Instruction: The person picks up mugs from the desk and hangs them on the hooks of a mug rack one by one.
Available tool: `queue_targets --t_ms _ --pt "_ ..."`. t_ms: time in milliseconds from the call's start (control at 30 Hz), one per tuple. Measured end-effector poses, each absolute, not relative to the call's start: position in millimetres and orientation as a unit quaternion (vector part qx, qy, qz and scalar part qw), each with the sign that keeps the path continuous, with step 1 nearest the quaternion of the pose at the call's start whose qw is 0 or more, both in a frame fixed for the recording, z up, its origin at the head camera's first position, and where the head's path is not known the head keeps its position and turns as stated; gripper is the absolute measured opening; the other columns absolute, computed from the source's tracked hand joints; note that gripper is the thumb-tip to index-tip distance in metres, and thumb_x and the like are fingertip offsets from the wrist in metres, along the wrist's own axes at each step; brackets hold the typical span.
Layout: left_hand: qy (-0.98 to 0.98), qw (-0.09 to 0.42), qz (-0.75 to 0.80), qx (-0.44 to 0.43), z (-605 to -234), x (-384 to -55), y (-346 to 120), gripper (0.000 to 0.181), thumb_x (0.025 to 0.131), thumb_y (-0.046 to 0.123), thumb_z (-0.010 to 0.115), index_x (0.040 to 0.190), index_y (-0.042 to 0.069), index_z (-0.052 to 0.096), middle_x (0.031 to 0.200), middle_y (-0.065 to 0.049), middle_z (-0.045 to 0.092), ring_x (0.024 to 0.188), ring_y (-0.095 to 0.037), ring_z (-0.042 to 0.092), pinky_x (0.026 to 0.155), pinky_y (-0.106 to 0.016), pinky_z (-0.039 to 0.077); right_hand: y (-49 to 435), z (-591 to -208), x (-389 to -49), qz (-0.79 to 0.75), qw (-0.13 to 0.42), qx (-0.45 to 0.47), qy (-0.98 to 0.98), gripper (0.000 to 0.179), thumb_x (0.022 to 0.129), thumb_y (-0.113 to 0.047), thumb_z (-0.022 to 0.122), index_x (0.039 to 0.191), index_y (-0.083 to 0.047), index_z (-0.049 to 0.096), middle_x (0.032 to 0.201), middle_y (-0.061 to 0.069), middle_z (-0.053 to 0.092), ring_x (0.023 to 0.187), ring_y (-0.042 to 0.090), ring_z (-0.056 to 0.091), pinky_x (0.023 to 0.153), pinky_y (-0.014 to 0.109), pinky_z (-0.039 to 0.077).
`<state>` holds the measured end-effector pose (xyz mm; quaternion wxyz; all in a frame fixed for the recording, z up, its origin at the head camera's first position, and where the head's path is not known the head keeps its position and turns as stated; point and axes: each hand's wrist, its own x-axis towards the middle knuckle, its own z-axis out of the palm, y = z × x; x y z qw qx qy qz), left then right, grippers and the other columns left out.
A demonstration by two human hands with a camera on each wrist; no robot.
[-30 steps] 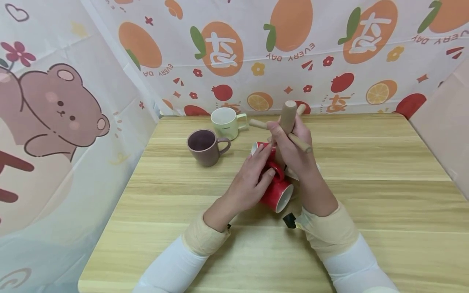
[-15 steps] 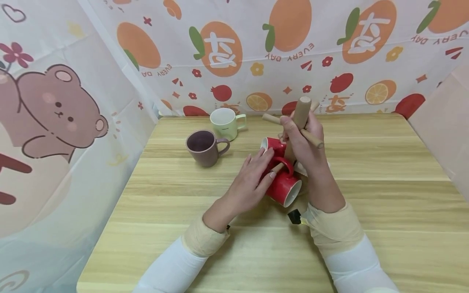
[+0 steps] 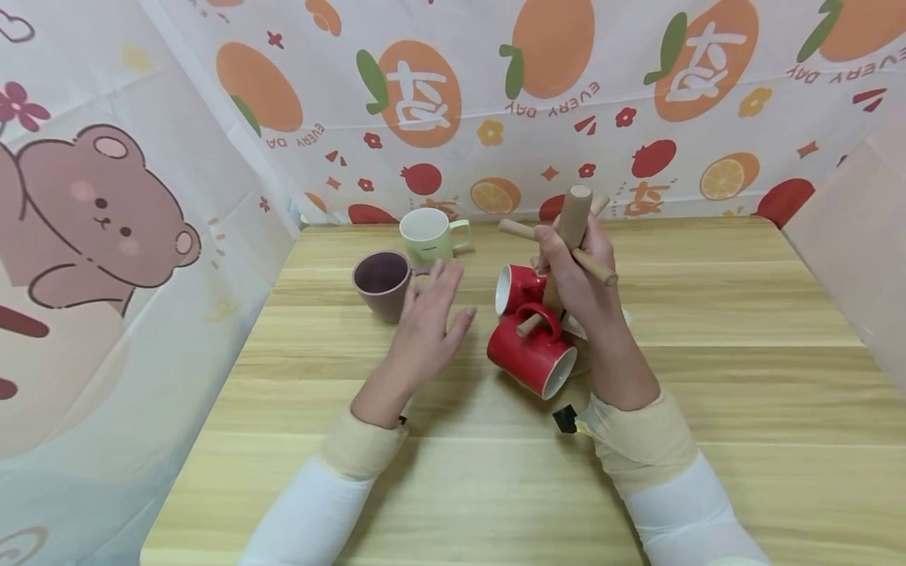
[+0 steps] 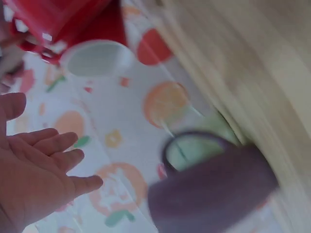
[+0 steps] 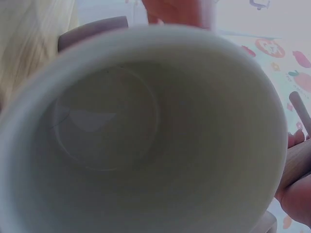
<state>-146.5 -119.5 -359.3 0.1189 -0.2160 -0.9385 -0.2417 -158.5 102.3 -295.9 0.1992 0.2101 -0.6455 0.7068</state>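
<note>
My right hand (image 3: 583,275) grips the post of a wooden mug tree (image 3: 576,212), whose upper pegs stick out around the fingers. A red mug (image 3: 524,358) hangs sideways with its handle over a low peg, its mouth facing toward me and right. Behind it, a second red mug (image 3: 518,289) sits against the post, tilted with its mouth to the left. My left hand (image 3: 428,330) is empty, fingers spread, its fingertips overlapping the handle of a purple mug (image 3: 382,287) in the head view. The pale inside of a mug (image 5: 146,121) fills most of the right wrist view.
A pale green mug (image 3: 428,240) stands upright behind the purple one, handle to the right. All this is on a wooden table (image 3: 736,377), with a fruit-print cloth (image 3: 318,79) hanging along its back edge. A whitish thing (image 3: 575,326) shows partly beneath the right wrist.
My left hand has left the front red mug and moved left toward the purple mug. Earlier, the mug tree with both red mugs shifted slightly right in my right hand.
</note>
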Motion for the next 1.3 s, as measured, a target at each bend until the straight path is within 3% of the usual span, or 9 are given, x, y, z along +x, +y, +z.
queue_targets --t_ms 100,233,433,700,1300 --pt "-0.963 0.104 -0.172 -0.182 -360 -159 -136 0.068 0.102 0.04 0.047 0.157 0.009 0.02 0.164 -0.009 0.018 0.153 -0.026 0.007 0.12 -0.059 0.003 103 -294 -157 0.708 0.196 0.212 -0.644 0.007 0.096 -0.005 0.056 0.095 -0.01 0.051 0.065 0.002 0.052 0.058 0.014 0.053 0.062 0.025 0.05" --pt "-0.979 0.087 -0.108 -0.151 -358 -179 -157 0.074 0.1 0.047 0.047 0.156 0.006 0.02 0.163 -0.017 0.017 0.152 -0.033 0.005 0.118 -0.062 0.003 104 -293 -157 0.704 0.188 0.207 -0.653 0.008 0.096 -0.006 0.055 0.095 -0.012 0.05 0.065 0.002 0.052 0.058 0.013 0.053 0.06 0.024 0.049" --pt "-0.991 0.048 -0.061 -0.112 -361 -207 -182 0.086 0.096 0.057 0.048 0.154 0.001 0.017 0.161 -0.022 0.013 0.151 -0.04 0.003 0.115 -0.065 0.005 105 -294 -158 0.7 0.174 0.217 -0.658 0.009 0.096 -0.005 0.053 0.093 -0.012 0.048 0.067 0.023 0.047 0.058 0.027 0.05 0.059 0.032 0.049" --pt "-0.995 -0.002 -0.059 -0.084 -361 -234 -194 0.113 0.084 0.085 0.028 0.157 0.002 0.003 0.164 -0.019 -0.004 0.152 -0.036 -0.007 0.114 -0.069 -0.004 107 -294 -159 0.697 0.161 0.213 -0.665 0.008 0.095 -0.007 0.053 0.094 -0.012 0.048 0.071 0.03 0.044 0.061 0.032 0.049 0.06 0.038 0.048" --pt "-0.995 -0.053 -0.032 -0.075 -357 -245 -189 0.109 0.087 0.071 0.05 0.156 0.003 0.001 0.163 -0.019 0.005 0.15 -0.039 0.001 0.111 -0.074 0.006 109 -292 -158 0.697 0.166 0.22 -0.662 0.009 0.095 -0.005 0.052 0.094 -0.012 0.047 0.069 0.028 0.045 0.06 0.031 0.049 0.061 0.037 0.049"
